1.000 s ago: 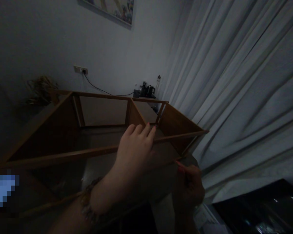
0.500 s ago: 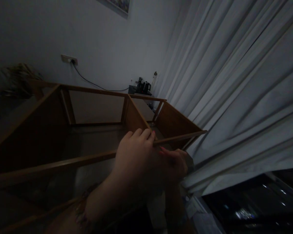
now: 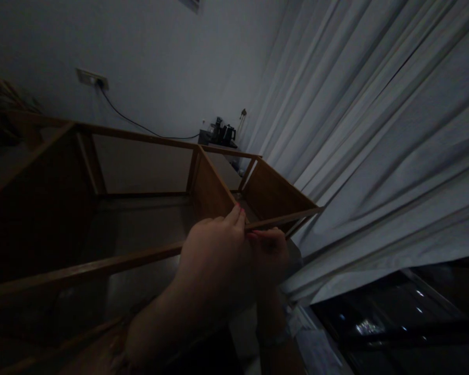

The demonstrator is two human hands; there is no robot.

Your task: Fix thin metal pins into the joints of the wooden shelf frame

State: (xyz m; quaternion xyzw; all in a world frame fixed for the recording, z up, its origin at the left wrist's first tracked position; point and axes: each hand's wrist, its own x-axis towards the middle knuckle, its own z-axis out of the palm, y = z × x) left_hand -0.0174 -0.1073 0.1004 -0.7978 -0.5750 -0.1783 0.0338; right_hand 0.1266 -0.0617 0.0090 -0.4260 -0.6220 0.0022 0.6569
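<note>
A brown wooden frame, like a cabinet without a top, stretches across the view with upright panels between its rails. My left hand is closed over the near rail, where the middle divider panel meets it. Its fingertips rest by the end of that panel. Just right of it, my right hand is closed in a pinch against the outer side of the rail, just below its top edge. Whatever sits between those fingers is hidden or too small to make out.
Long white curtains hang along the right side. A dark kettle stands on a small stand behind the frame. From a wall socket a black cable runs towards it. Dark glass with reflections fills the lower right.
My right hand has come up and left, closer to the rail and my left hand. My left hand stays on the frame, its fingers slightly shifted. The camera view has moved a little.
</note>
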